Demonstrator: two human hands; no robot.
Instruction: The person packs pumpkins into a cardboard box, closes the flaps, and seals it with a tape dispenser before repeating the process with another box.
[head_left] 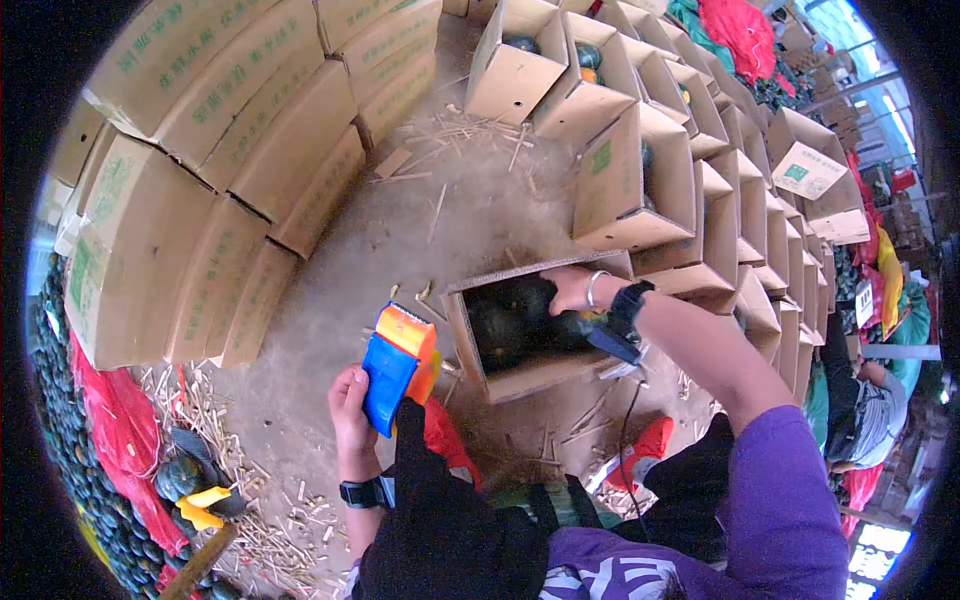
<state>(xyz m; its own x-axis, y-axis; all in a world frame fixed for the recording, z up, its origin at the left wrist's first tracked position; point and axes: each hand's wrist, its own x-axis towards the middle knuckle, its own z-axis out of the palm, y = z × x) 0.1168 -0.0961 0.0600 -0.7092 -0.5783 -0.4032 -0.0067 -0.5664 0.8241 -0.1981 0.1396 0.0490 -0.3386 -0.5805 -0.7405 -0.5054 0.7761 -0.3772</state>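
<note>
Your left hand [349,400] grips a blue-and-orange plastic tape dispenser [393,368]; the brown cardboard box [540,380] lies rightward, lengthwise across mid-frame, nearer your right hand [572,288], its grip unclear.

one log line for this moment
left hand: holds blue-orange tool | right hand: in open carton | contents: dark round produce

- Brown cardboard cartons [190,270] with green print stand stacked at left.
- Crumpled red plastic sheeting [118,420] lies beside heaped dark-green round squashes [85,490].
- Short pale stalk pieces [265,490] litter the grey-brown floor [400,240].
- A grey-topped person [878,415] is far right.
</note>
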